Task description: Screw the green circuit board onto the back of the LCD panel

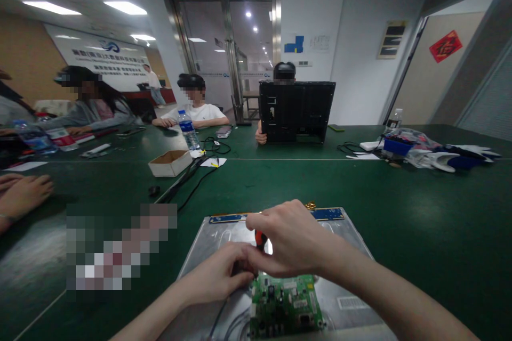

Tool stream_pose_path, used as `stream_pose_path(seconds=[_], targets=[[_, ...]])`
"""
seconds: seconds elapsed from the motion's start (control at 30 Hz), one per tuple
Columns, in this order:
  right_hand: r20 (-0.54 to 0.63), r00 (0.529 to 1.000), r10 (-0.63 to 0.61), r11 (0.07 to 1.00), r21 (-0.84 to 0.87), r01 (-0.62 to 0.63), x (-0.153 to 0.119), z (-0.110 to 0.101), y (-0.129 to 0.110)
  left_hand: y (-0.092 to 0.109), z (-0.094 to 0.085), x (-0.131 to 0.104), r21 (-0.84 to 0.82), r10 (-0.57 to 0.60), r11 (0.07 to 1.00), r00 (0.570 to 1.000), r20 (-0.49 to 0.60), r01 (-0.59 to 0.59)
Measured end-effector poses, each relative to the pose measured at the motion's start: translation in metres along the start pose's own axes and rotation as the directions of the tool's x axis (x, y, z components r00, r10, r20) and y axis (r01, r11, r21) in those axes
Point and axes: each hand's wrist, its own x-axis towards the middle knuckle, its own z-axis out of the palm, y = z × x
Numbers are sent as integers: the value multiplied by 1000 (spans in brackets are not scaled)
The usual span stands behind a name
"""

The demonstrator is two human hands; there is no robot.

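My right hand is wrapped round a screwdriver with an orange and black handle, held roughly upright. Its tip is hidden behind my fingers. My left hand is closed beside it, fingertips bent together at the upper left corner of a green circuit board; whatever is between them does not show. The board lies on the silver metal back of a flat display panel, with dark and grey cables to its left. Along the panel's far edge runs a narrow blue circuit strip, partly covered by my right hand.
The green table carries a small open cardboard box, black cables and a water bottle. Across from me a person holds up a black monitor housing. Gloves and a blue container lie at right; another person's hands rest at left.
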Motion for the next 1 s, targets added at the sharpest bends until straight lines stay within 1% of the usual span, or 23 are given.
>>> stream_pose_path(seconds=[0.1, 0.23, 0.3, 0.4, 0.47, 0.53, 0.63, 0.73, 0.8, 0.87, 0.93, 1.0], targets=[[39, 997, 64, 996, -70, -61, 2, 0, 0, 0, 0, 0, 11, 8, 1000, 999, 31, -9], [31, 999, 7, 1000, -14, -7, 1, -3, 1, 2, 2, -1, 15, 27, 1000, 999, -21, -26], [25, 1000, -14, 1000, 13, 13, 0, -4, 1, 3, 2, -1, -5, 46, 999, 999, -25, -46], [48, 999, 19, 999, -26, -18, 0, -3, 0, 3, 2, -2, -46, 63, 997, 998, -7, -63], [62, 998, 29, 997, -72, -25, 1, -2, -1, 2, 3, -2, -43, 57, 997, 998, 0, -57], [58, 998, -4, 997, -70, 8, 2, -2, -2, 1, 4, -2, -27, 44, 999, 999, -14, -44], [47, 997, -62, 998, -3, 62, 0, -3, -2, -1, 5, -1, -9, 33, 999, 999, -29, -33], [32, 995, -94, 995, 23, 93, -2, -4, -1, 1, 4, 0, 33, 57, 998, 997, -42, -56], [12, 997, -83, 996, 18, 82, -2, -2, 0, 5, 3, -1, 66, 83, 995, 994, -66, -79], [21, 999, -46, 999, -1, 46, -1, 0, 0, 8, 3, -1, 77, 91, 993, 993, -71, -86], [38, 999, -17, 999, -29, 18, 0, 1, -1, 11, 2, -2, 73, 71, 995, 996, -54, -67], [39, 999, -13, 999, -38, 15, 0, 0, -3, 14, 2, -2, 99, 40, 994, 998, -40, -36]])
